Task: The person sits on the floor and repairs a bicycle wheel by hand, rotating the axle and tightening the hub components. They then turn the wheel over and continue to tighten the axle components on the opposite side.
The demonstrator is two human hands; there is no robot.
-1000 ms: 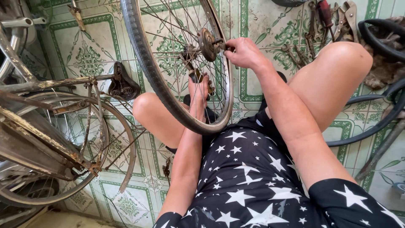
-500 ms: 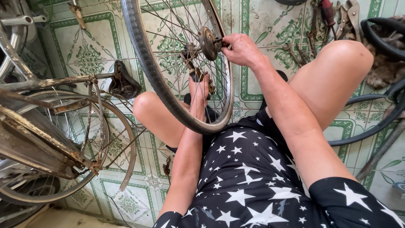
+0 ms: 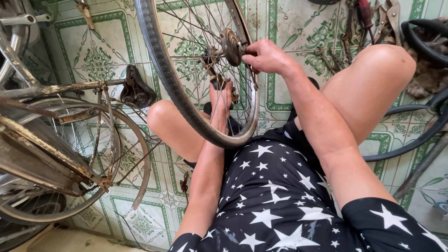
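- Our bicycle wheel (image 3: 186, 93) stands upright between our bare knees, its top cut off by the upper edge of the frame, so we see only the lower arc of tyre and rim.
- At the wheel's centre, our right hand (image 3: 268, 57) closes around the end of the axle just beside the rusty hub (image 3: 231, 46); the fingertips curl inward and pinch something small there, hidden under the knuckles, and we cannot tell what it is.
- Our left hand (image 3: 220, 95) reaches up behind the spokes, on the wheel's far side below the hub; the fingers (image 3: 219, 87) lie close together and point upward, but the spokes and hub parts screen their tips, so we cannot tell whether they grip anything.
- Left of the wheel, an old rusted bicycle frame (image 3: 56, 135) with its black saddle (image 3: 135, 91) lies on the patterned green floor tiles (image 3: 98, 56); its own wheel runs out of view at the lower left.
- Right of the wheel, beyond our right knee, hand tools (image 3: 368, 23) lie scattered and partly cropped at the top edge, and a black tyre (image 3: 427, 42) is cut off at the right.
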